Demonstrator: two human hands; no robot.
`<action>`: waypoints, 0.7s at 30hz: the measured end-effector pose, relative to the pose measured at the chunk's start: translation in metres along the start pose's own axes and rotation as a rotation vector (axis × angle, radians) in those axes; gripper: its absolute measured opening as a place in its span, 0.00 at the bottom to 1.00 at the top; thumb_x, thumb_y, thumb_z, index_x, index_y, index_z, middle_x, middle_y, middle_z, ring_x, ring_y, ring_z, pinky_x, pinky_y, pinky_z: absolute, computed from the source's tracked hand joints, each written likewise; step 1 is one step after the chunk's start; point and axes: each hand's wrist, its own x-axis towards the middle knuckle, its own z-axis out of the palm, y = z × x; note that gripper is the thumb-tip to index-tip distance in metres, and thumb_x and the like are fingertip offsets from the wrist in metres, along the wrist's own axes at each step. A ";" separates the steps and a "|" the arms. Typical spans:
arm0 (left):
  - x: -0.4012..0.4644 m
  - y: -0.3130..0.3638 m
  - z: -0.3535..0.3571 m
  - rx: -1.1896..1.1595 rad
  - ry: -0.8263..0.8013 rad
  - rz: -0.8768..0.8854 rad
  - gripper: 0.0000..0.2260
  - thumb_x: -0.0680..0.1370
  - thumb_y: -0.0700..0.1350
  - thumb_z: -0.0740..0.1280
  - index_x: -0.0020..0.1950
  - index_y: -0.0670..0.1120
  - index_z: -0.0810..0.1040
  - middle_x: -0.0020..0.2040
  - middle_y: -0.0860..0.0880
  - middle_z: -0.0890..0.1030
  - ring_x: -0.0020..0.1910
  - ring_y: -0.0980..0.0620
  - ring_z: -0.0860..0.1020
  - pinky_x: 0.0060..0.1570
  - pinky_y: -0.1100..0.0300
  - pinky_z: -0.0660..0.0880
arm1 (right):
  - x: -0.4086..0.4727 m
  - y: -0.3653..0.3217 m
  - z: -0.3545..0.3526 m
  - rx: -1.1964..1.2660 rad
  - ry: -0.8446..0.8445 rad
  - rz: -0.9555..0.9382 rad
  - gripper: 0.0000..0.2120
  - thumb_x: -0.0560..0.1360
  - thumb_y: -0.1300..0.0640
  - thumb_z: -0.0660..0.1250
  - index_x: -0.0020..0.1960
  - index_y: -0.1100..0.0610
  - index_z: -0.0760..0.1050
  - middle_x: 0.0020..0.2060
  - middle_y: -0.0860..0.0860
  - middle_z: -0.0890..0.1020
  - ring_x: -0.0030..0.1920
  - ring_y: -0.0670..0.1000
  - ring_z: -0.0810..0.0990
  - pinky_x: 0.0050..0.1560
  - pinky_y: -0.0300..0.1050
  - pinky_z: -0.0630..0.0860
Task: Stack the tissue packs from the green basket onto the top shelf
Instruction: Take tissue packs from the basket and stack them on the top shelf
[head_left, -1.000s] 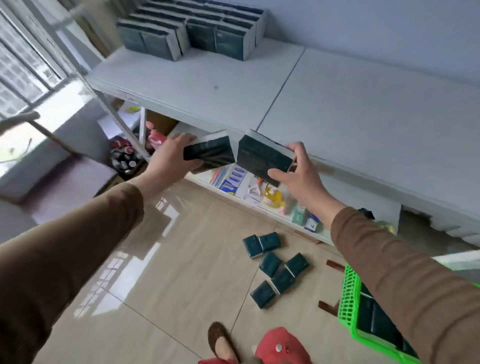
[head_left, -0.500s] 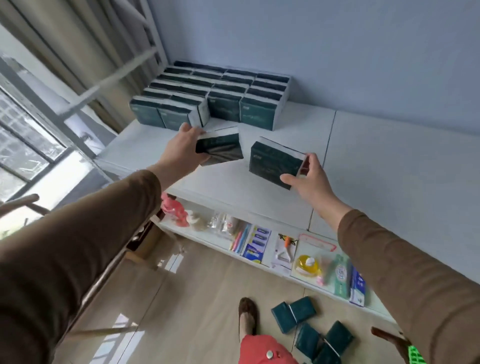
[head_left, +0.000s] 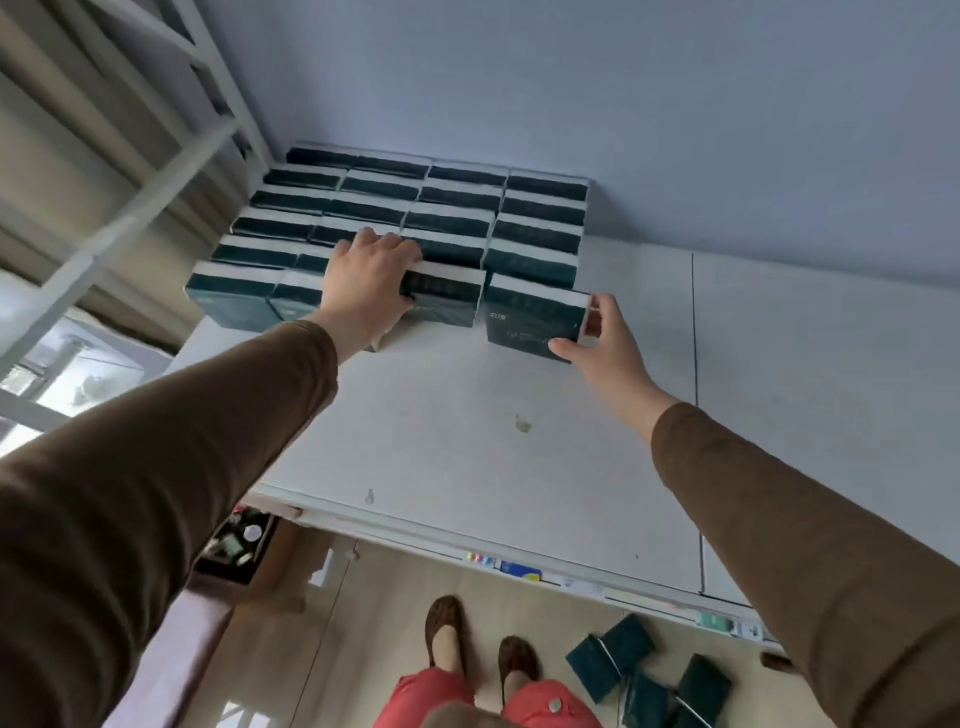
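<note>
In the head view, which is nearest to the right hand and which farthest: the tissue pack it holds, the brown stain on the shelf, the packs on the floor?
1. The tissue pack: in the right hand itself, at the front right of the stacked rows.
2. The brown stain: on the shelf top, nearer the person than the hand.
3. The packs on the floor: far below, beside the feet.

Tissue packs (head_left: 530, 317): dark teal wrapper, slight plastic sheen, white edges. Top shelf (head_left: 467, 415) beneath them: white, matt, smooth (one small stain). Sleeves (head_left: 182, 467): brown matt cloth.
</note>
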 end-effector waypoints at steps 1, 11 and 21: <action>0.003 -0.005 0.004 0.014 -0.002 0.001 0.26 0.70 0.52 0.77 0.63 0.52 0.71 0.57 0.50 0.79 0.60 0.43 0.72 0.59 0.46 0.69 | 0.004 -0.001 0.008 -0.011 0.034 0.007 0.24 0.71 0.54 0.76 0.61 0.48 0.66 0.55 0.46 0.78 0.53 0.46 0.77 0.45 0.31 0.70; 0.023 -0.017 0.024 0.089 0.018 0.086 0.24 0.69 0.56 0.76 0.59 0.49 0.73 0.56 0.48 0.77 0.58 0.43 0.71 0.58 0.47 0.69 | 0.014 -0.008 0.053 -0.091 0.329 0.078 0.24 0.70 0.52 0.78 0.57 0.54 0.66 0.53 0.52 0.75 0.49 0.51 0.78 0.42 0.33 0.73; -0.044 0.042 0.007 0.004 0.120 0.009 0.28 0.72 0.54 0.73 0.68 0.48 0.67 0.62 0.46 0.72 0.60 0.43 0.70 0.61 0.46 0.69 | -0.046 0.004 -0.006 -0.290 0.156 -0.008 0.25 0.74 0.55 0.72 0.67 0.57 0.67 0.61 0.54 0.73 0.62 0.54 0.71 0.57 0.44 0.70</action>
